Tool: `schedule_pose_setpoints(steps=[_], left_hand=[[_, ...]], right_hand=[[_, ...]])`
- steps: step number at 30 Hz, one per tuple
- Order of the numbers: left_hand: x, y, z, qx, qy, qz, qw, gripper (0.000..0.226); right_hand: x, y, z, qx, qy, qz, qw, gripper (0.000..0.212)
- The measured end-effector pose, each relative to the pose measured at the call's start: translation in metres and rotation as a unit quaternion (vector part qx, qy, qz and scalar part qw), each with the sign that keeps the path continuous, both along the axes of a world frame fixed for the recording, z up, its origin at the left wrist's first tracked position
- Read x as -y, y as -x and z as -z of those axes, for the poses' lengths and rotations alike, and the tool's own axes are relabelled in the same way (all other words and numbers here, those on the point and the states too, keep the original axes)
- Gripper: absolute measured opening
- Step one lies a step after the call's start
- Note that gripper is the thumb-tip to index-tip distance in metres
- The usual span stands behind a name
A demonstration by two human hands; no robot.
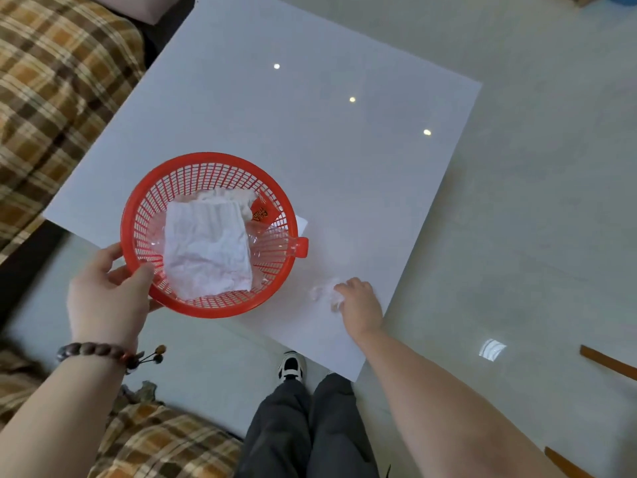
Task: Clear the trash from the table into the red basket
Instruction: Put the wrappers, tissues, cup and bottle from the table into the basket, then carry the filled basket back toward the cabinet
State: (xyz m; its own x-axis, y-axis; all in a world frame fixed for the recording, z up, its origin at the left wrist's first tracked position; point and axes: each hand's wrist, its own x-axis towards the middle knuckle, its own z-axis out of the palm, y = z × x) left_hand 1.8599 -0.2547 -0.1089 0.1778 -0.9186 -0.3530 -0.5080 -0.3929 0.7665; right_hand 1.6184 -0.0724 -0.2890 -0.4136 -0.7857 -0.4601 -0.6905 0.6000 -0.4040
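White glossy table (344, 150), tiled floor (517, 201). L hand (107, 298) grips red basket (206, 305) rim; R hand (358, 305) closing on crumpled tissue (324, 293).

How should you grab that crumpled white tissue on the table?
Pinch the crumpled tissue from above, around its raised folds. It is a soft wad lying loose on the flat table, and the right hand already touches its right side.

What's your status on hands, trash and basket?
Left hand grips round red plastic mesh basket by its rim. Right hand on crumpled white tissue wad on white table. Nothing blocking.
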Motion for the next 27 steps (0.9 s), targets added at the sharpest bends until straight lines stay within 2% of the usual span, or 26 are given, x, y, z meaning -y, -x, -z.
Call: schedule_pose_setpoints(steps=[3, 8, 10, 13, 17, 20, 24, 27], left_hand=[[-0.007, 0.010, -0.004, 0.000, -0.011, -0.008, 1.000, 0.036], [-0.018, 0.036, -0.023, -0.012, -0.013, 0.008, 1.000, 0.039], [-0.022, 0.049, -0.033, -0.023, -0.010, 0.028, 0.999, 0.039], [-0.034, 0.072, -0.049, -0.046, -0.010, 0.072, 0.996, 0.036], [-0.056, 0.101, -0.069, -0.076, -0.006, 0.123, 0.990, 0.035], [-0.071, 0.113, -0.084, -0.099, 0.005, 0.149, 0.984, 0.031], [-0.081, 0.117, -0.098, -0.109, 0.035, 0.186, 0.976, 0.014], [-0.084, 0.113, -0.103, -0.102, 0.024, 0.197, 0.975, 0.021]], right_hand=[[0.010, 0.012, -0.036, 0.048, 0.078, 0.110, 0.990, 0.031], [0.024, 0.036, -0.143, 0.045, 0.279, 0.258, 0.924, 0.032], [0.032, 0.040, -0.186, 0.053, 0.343, 0.267, 0.899, 0.029], [0.051, 0.036, -0.236, 0.067, 0.397, 0.191, 0.895, 0.026], [0.070, 0.025, -0.270, 0.012, 0.395, 0.076, 0.916, 0.027], [0.072, 0.022, -0.272, -0.035, 0.339, 0.020, 0.940, 0.029], [0.072, 0.019, -0.269, -0.077, 0.230, -0.031, 0.970, 0.025], [0.073, 0.016, -0.274, -0.100, 0.198, -0.044, 0.974, 0.026]])
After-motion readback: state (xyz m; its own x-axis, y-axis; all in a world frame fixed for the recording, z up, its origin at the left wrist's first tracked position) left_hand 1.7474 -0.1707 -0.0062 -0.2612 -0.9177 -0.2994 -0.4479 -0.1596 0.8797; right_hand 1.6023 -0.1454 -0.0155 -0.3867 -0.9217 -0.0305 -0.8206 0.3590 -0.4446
